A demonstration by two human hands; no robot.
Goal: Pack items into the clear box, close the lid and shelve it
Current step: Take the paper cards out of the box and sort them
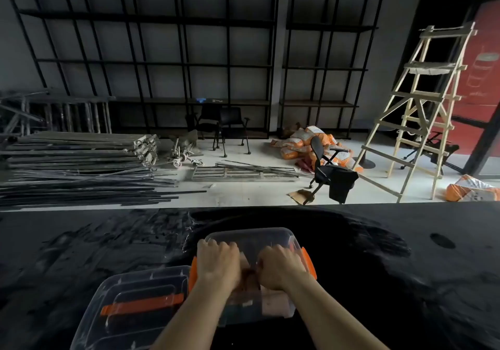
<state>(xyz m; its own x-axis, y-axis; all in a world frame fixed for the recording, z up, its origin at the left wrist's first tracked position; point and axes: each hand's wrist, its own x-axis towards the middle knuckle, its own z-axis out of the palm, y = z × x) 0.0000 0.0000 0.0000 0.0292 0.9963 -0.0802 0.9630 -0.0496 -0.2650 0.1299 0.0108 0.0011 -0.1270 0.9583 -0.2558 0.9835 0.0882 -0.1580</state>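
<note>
A clear box with orange side latches stands on the black table in front of me. Both hands are down inside it. My left hand and my right hand press with closed fingers on pale and brownish packed items that lie in the box. Whether either hand grips an item is hidden by the fingers. The clear lid with its orange handle lies flat on the table, just left of the box and touching it.
The black table runs across the view, with a round hole at the right. Beyond its far edge are black wall shelves, stacked metal bars, office chairs, orange sacks and a wooden ladder.
</note>
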